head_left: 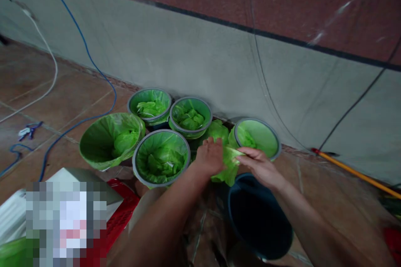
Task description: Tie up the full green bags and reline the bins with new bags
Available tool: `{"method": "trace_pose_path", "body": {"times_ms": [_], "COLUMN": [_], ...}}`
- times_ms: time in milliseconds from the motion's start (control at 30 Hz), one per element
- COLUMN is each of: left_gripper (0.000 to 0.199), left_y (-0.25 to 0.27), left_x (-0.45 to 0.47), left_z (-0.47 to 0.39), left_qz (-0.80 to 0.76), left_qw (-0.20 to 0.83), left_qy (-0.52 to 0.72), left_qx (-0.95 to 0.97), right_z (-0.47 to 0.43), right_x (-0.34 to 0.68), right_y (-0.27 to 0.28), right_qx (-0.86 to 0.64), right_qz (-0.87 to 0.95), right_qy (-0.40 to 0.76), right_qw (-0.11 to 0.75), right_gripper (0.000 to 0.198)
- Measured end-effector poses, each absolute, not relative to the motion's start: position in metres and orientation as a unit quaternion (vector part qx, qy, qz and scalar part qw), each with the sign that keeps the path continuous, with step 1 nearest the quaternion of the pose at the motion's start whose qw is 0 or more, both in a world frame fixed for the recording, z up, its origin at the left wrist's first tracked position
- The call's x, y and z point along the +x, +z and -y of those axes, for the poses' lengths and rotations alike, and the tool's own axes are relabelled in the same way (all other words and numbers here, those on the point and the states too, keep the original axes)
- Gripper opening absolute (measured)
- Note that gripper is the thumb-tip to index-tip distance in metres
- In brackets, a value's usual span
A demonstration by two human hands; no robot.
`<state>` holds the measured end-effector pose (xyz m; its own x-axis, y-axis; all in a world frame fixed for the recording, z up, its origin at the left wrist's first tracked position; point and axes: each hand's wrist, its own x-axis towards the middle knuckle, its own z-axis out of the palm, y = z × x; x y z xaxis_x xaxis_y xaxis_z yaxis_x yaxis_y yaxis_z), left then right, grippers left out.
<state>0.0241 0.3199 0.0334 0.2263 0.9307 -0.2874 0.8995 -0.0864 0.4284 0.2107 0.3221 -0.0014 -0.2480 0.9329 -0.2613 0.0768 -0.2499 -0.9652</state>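
Between my hands a green plastic bag (230,169) is stretched by its edge, hanging in loose folds. My left hand (210,156) is closed on its left side, and my right hand (257,164) pinches the right corner between thumb and fingers. Just below my right hand stands a dark bin (232,200) with no liner in it, tilted toward me. Behind the hands is a bin with a grey rim (277,135), lined in light green. To the left, several more bins hold green liners, among them a near one with a grey rim (135,167).
A white box (67,175) and a red crate (120,212) sit at lower left, partly blurred out. A blue cable (86,46) and a white cable (53,56) run across the tiled floor. An orange pole (360,171) leans at right by the grey wall (188,54).
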Motion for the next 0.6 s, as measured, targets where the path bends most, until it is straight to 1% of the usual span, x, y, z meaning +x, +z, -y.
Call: {"method": "trace_pose_path", "body": {"times_ms": [33, 67, 167, 200, 267, 333, 400, 467, 500, 600], "left_gripper": [0.083, 0.076, 0.034, 0.027, 0.022, 0.023, 0.024, 0.024, 0.024, 0.022], "left_y": [0.036, 0.038, 0.039, 0.037, 0.034, 0.033, 0.034, 0.039, 0.042, 0.050], "left_x": [0.024, 0.024, 0.025, 0.024, 0.018, 0.008, -0.004, -0.013, -0.015, -0.013], "left_z": [-0.322, -0.324, -0.334, -0.339, -0.350, -0.362, -0.369, -0.371, -0.369, -0.360], "left_qz": [-0.601, -0.577, -0.533, -0.538, -0.563, -0.587, -0.591, -0.581, -0.574, -0.559], "left_qw": [0.269, 0.277, 0.335, 0.357, 0.378, 0.342, 0.273, 0.222, 0.212, 0.233], "left_qy": [0.043, 0.060, 0.143, 0.200, 0.365, 0.543, 0.664, 0.724, 0.738, 0.752], "left_qx": [0.752, 0.766, 0.763, 0.737, 0.638, 0.494, 0.368, 0.300, 0.284, 0.260], "right_z": [-0.321, -0.320, -0.321, -0.321, -0.318, -0.311, -0.302, -0.298, -0.298, -0.306], "right_x": [0.214, 0.218, 0.242, 0.252, 0.269, 0.275, 0.263, 0.232, 0.213, 0.154], "right_y": [0.015, 0.031, 0.068, 0.074, 0.069, 0.043, 0.002, -0.044, -0.066, -0.123], "right_qx": [-0.487, -0.471, -0.435, -0.432, -0.463, -0.546, -0.640, -0.653, -0.640, -0.609], "right_qz": [0.484, 0.467, 0.429, 0.424, 0.425, 0.436, 0.490, 0.593, 0.642, 0.712], "right_qy": [0.619, 0.618, 0.589, 0.578, 0.550, 0.511, 0.467, 0.422, 0.396, 0.349], "right_qw": [0.382, 0.421, 0.529, 0.547, 0.550, 0.500, 0.363, 0.209, 0.148, 0.005], "right_gripper": [0.021, 0.019, 0.013, 0.016, 0.027, 0.038, 0.048, 0.056, 0.059, 0.065]}}
